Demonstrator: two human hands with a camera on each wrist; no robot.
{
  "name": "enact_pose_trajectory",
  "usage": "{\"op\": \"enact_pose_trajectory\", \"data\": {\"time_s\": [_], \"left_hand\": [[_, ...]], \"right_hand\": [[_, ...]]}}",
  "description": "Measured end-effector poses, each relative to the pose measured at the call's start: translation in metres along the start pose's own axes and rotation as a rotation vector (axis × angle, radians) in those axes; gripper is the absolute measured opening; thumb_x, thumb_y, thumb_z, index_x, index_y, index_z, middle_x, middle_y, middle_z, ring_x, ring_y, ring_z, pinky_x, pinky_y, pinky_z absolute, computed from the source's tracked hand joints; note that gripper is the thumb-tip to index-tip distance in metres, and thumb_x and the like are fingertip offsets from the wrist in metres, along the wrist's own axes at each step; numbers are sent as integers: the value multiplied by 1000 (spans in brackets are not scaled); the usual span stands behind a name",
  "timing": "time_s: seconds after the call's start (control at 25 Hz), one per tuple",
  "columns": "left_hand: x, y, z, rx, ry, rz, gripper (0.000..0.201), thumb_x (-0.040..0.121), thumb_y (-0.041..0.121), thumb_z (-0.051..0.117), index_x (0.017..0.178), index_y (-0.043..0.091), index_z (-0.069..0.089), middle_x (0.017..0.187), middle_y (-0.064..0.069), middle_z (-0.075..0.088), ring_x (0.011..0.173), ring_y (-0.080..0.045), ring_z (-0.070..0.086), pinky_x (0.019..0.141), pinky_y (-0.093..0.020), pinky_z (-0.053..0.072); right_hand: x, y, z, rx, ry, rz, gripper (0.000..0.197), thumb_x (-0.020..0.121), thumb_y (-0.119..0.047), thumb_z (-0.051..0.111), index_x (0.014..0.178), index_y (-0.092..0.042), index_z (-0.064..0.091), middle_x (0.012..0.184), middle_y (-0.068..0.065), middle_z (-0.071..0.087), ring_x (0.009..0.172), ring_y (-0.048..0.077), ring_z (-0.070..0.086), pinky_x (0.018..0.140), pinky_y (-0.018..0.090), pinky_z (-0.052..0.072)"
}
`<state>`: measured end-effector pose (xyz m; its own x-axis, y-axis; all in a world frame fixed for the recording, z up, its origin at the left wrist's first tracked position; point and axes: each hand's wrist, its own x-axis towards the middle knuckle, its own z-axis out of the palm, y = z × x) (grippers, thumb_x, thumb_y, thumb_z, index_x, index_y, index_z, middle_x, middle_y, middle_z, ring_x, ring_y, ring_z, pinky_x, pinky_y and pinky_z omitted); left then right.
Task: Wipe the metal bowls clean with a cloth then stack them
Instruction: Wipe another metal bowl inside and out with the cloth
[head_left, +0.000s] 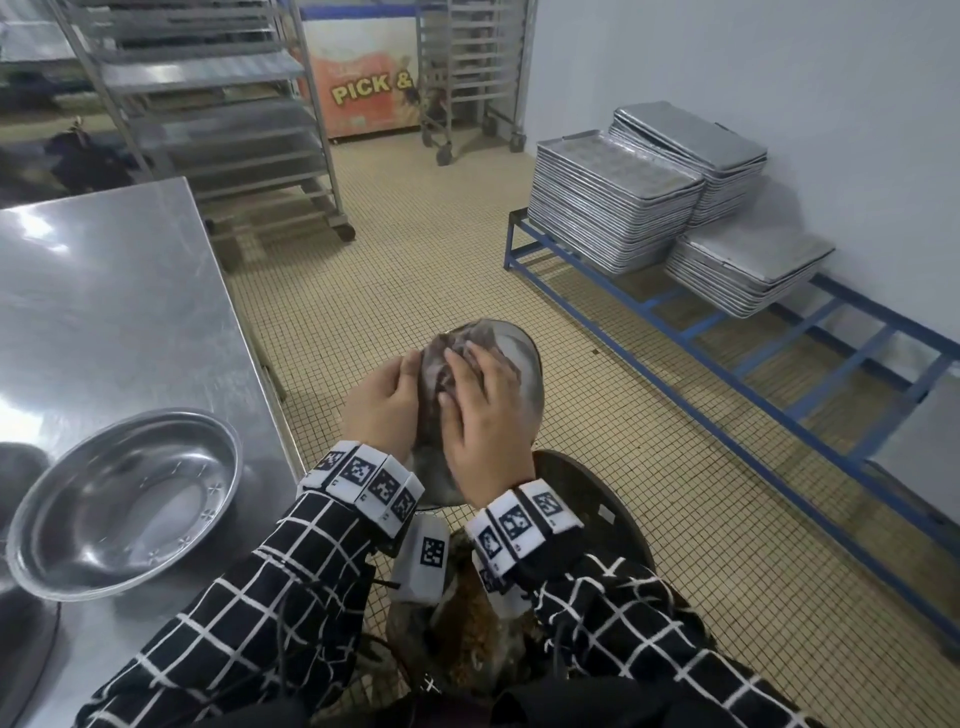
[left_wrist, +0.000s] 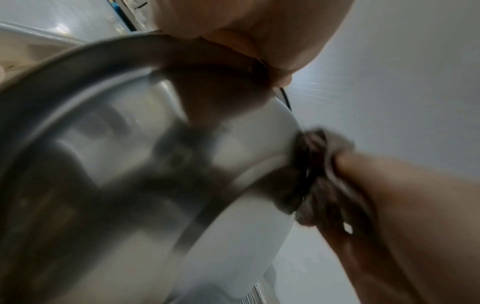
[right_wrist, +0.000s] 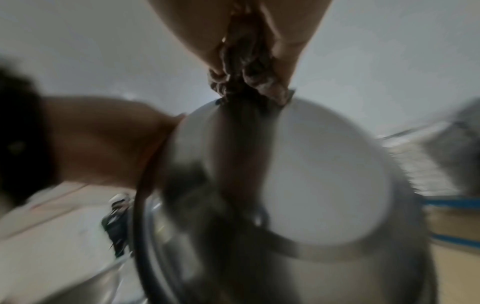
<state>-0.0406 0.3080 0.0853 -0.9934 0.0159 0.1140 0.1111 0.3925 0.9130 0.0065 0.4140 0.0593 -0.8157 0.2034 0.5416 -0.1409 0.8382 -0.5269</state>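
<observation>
I hold a metal bowl (head_left: 514, 364) tilted on edge in front of me, beyond the table's right edge. My left hand (head_left: 384, 400) grips its left rim, thumb over the edge (left_wrist: 259, 41). My right hand (head_left: 483, 410) holds a bunched grey-brown cloth (head_left: 447, 348) against the bowl, pinching it over the rim (left_wrist: 324, 174). In the right wrist view the cloth (right_wrist: 244, 67) sits folded over the bowl (right_wrist: 324, 174). A second metal bowl (head_left: 124, 504) stands upright on the steel table (head_left: 104, 291) at my left.
Part of another dark bowl (head_left: 15, 478) shows at the table's left edge. A black round bin (head_left: 597, 499) stands below my hands. Stacked baking trays (head_left: 618, 202) rest on a blue floor rack (head_left: 779, 364) at right. Wheeled tray racks (head_left: 218, 104) stand behind.
</observation>
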Motion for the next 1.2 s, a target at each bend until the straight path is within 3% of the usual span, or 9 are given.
{"op": "enact_pose_trajectory", "data": {"time_s": [0.12,0.28,0.36,0.44,0.64,0.84,0.92,1.08,1.2], "left_hand": [[0,1,-1,39,4,25,37,97,44,41,75,23,63,59,6,58,53,-11,51,51,-24,38],[-4,-9,-8,-13,30,-4,47,93,48,45,78,9,65,62,-3,57,55,-14,49,55,-27,42],[-7,-16,-12,-78,38,-56,49,92,48,49,78,4,65,61,-4,53,56,-14,47,54,-25,39],[-6,-19,-16,-193,37,-129,44,91,46,52,74,7,64,60,-3,53,56,-15,48,52,-24,39],[-7,-21,-18,-399,114,-215,27,90,41,56,72,25,66,55,10,63,49,2,59,46,-12,45],[-4,-45,-18,-255,15,-131,10,95,28,51,97,25,60,91,6,65,86,-11,63,65,-20,48],[-3,-50,-20,-192,-73,-48,20,94,21,53,113,29,55,106,6,62,96,-12,61,65,-16,50],[-8,-41,-16,-34,-279,76,25,91,29,57,115,37,55,103,13,63,94,1,59,75,-17,50],[-7,-29,-5,177,-363,172,14,93,35,52,103,32,61,92,11,66,85,-6,60,75,-21,49]], "right_hand": [[11,-4,5,-121,67,32,47,97,-34,35,134,-10,49,140,10,46,132,26,38,112,46,28],[19,20,2,23,102,334,51,99,-39,26,136,-10,45,145,8,39,129,23,41,106,43,40],[10,35,0,201,120,562,48,101,-36,29,137,-8,43,146,8,36,127,22,43,99,32,43],[-7,45,-1,334,142,757,45,102,-32,31,139,-9,42,144,7,37,127,22,43,91,23,36],[-21,69,-11,610,139,970,35,99,-40,39,129,-23,47,116,-1,54,107,18,50,90,31,38],[-6,83,-30,508,129,801,31,98,-37,46,120,-17,54,91,-15,55,87,10,53,73,22,37],[0,85,-37,430,77,685,26,98,-33,46,116,-15,55,87,-15,56,86,12,54,66,19,37],[16,79,-44,165,-196,316,20,96,-27,50,109,-14,58,102,-6,61,92,11,57,76,18,42],[24,64,-38,50,-368,28,22,96,-27,49,109,-11,57,104,3,60,92,16,57,85,33,50]]}}
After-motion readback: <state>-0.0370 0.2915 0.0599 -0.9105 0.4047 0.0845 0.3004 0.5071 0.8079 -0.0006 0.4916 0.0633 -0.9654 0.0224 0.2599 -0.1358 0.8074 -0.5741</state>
